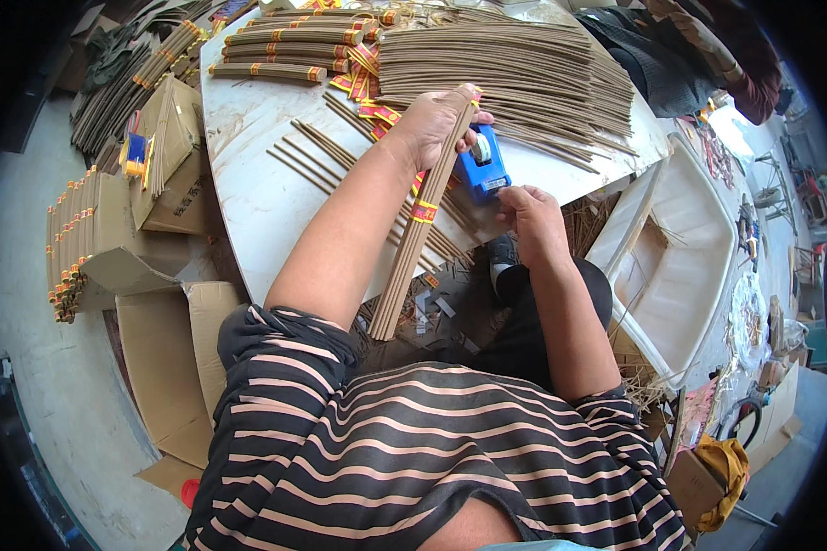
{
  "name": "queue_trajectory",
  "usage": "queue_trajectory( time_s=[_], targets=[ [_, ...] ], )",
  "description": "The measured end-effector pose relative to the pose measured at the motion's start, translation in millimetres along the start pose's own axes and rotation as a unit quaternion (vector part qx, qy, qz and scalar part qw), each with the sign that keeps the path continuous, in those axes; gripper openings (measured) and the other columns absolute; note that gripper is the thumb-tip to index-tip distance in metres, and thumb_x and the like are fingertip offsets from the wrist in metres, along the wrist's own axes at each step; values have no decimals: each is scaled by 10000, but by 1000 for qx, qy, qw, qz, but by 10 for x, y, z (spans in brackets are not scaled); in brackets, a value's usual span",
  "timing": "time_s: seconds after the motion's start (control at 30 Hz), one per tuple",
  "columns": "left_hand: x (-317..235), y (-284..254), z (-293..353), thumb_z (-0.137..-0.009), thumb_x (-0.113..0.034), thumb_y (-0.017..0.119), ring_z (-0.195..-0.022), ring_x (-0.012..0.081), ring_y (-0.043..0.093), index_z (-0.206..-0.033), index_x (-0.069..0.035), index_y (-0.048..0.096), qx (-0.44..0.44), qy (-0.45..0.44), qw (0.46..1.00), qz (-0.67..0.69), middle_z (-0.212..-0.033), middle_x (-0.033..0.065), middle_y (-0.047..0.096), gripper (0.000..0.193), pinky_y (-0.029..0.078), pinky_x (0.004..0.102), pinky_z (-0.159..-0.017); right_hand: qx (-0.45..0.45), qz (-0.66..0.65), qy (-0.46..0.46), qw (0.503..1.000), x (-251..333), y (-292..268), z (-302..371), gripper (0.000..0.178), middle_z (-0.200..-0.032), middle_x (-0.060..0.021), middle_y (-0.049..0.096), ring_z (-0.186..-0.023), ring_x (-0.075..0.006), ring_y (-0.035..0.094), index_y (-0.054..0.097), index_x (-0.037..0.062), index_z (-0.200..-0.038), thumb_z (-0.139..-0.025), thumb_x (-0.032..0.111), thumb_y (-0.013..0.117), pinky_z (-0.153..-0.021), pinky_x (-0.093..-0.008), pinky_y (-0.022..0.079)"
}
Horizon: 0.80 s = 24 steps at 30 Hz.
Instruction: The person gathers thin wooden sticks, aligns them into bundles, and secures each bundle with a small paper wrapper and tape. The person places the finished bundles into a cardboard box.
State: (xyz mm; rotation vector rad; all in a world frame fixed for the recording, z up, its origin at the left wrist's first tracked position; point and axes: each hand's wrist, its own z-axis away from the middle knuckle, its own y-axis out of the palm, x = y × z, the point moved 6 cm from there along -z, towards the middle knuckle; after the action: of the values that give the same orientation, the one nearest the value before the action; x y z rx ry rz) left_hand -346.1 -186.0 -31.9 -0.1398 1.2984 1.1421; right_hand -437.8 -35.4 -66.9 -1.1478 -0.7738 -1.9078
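Note:
My left hand point(432, 129) is wrapped round a bundle of brown incense sticks point(404, 262). The bundle slants down toward me, with a red and yellow paper band point(424, 211) about its middle and another near its upper end. Just right of that hand a blue tape dispenser point(483, 165) stands on the table edge, a roll of tape in it. At the dispenser's near end my right hand point(535, 220) has thumb and fingers pinched together; whatever is between them is too small to make out.
Loose incense sticks point(505, 73) lie heaped on the white table point(248, 165), beside banded bundles point(289, 50) and loose paper labels point(363, 78). Cardboard boxes point(161, 367) stand at left, near more bundles point(69, 239). A white tub point(698, 248) is at right. Another person's arm point(708, 41) shows far right.

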Motion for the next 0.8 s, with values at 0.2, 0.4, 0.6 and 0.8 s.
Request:
queue_trajectory(
  time_s=[0.2,0.4,0.6,0.8],
  targets=[
    [20,22,29,-890,-324,557,-501,84,490,-977,-13,488,17,-2,1000,-1,-981,193,578,330,432,171,-390,-19,-4,10,1000,59,32,32,101,-607,-50,529,-530,-135,467,563,-11,-697,-722,81,597,-528,-254,376],
    [43,-14,-41,-863,-343,585,-467,117,487,-968,-33,498,-9,-6,1000,-4,-889,166,594,338,412,221,-372,-38,24,6,999,4,16,-59,151,-570,-77,538,-480,-167,487,578,2,-643,-715,132,605,-465,-281,377],
    [9,23,-28,-883,-355,563,-472,93,500,-910,-9,481,-13,-5,1000,-17,-937,194,598,357,426,181,-366,-46,-15,9,999,-28,32,-153,139,-553,-89,518,-469,-207,505,548,1,-602,-693,91,602,-456,-334,386],
    [36,34,-25,-898,-363,533,-483,89,496,-897,-27,494,-7,0,1000,-24,-906,191,595,338,418,179,-362,-6,32,-14,999,-57,-30,-149,141,-600,-98,544,-508,-200,533,562,-23,-639,-689,105,591,-502,-312,423]
  ],
)
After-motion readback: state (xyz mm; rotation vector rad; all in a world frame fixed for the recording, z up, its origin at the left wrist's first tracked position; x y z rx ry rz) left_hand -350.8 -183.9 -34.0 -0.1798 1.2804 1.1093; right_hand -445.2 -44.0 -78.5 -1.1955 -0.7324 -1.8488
